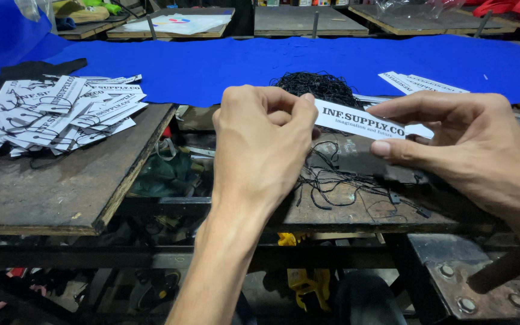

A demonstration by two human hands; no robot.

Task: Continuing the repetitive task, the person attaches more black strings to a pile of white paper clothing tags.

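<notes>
My left hand point(260, 141) pinches the left end of a narrow white paper tag point(356, 120) with black print. My right hand point(470, 144) holds the tag's right end between thumb and fingers. The tag is level above a dark worn board point(356, 210). Thin black strings point(344, 180) lie loose under it, and whether one is in my left fingers I cannot tell. A tangled heap of black strings point(320, 87) sits just behind the tag.
A pile of several strung white tags point(55, 111) lies on a wooden board point(49, 192) at the left. More white tags point(419, 83) rest on blue cloth point(224, 63) at the back. A gap between boards shows clutter point(164, 174) below.
</notes>
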